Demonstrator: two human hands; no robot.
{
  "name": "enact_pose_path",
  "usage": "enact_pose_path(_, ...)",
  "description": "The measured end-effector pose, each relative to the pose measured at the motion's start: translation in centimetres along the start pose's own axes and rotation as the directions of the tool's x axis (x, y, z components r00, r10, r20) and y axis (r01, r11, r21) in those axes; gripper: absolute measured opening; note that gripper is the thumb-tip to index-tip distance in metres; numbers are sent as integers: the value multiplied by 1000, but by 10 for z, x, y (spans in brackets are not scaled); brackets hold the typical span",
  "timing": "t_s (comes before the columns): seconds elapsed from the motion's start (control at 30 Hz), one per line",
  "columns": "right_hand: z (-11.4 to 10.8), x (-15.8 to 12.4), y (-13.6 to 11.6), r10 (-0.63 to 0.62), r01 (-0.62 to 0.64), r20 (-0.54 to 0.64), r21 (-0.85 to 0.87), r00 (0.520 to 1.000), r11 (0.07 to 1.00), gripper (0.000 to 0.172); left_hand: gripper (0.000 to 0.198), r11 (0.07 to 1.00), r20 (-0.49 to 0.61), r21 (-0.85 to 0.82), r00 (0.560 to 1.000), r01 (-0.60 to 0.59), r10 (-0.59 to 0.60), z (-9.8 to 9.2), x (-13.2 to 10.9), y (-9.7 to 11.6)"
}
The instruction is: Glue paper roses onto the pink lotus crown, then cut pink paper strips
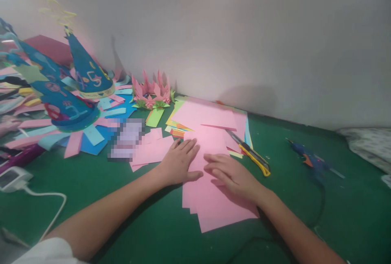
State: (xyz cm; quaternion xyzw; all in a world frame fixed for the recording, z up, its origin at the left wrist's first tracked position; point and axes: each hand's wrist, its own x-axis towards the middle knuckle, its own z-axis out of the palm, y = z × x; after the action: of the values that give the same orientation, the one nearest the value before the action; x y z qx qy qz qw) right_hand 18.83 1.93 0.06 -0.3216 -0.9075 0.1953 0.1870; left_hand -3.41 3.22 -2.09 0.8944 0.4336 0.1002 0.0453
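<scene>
Several overlapping sheets of pink paper [218,211] lie in front of me on a green table. On their left edge rests my left hand [181,160], fingers stretched out and thumb spread over the paper. My right hand [232,174] is over the right side of the sheets, its fingers extended and slightly bent, pointing left; whether it touches the paper I cannot tell. Neither hand holds anything. A yellow-and-black utility knife [255,159] lies just beyond my right hand. Smaller pink paper pieces [152,151] sit to the left of my left hand.
A glue gun [311,160] lies at right with its cord. Behind the sheets is a stack of coloured paper [201,111]. A pink paper crown [151,93] and blue cone hats [88,73] stand at back left. A white device with a cable [15,179] is at left.
</scene>
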Motion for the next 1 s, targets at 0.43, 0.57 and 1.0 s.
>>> enact_pose_path(0.43, 9, 19, 9, 140, -151, -65, -237, 988, 960, 31, 77, 1000, 11, -13, 1000, 2, -2, -1, 1, 0)
enact_pose_path(0.57, 3, 6, 7, 147, -161, -75, -230, 986, 960, 27, 76, 1000, 9, -8, 1000, 8, -7, -1, 2, 1)
enact_pose_path(1.0, 9, 39, 12, 94, -85, 24, -251, 995, 964, 40, 63, 999, -39, 32, 999, -15, 16, -8, 3, 6)
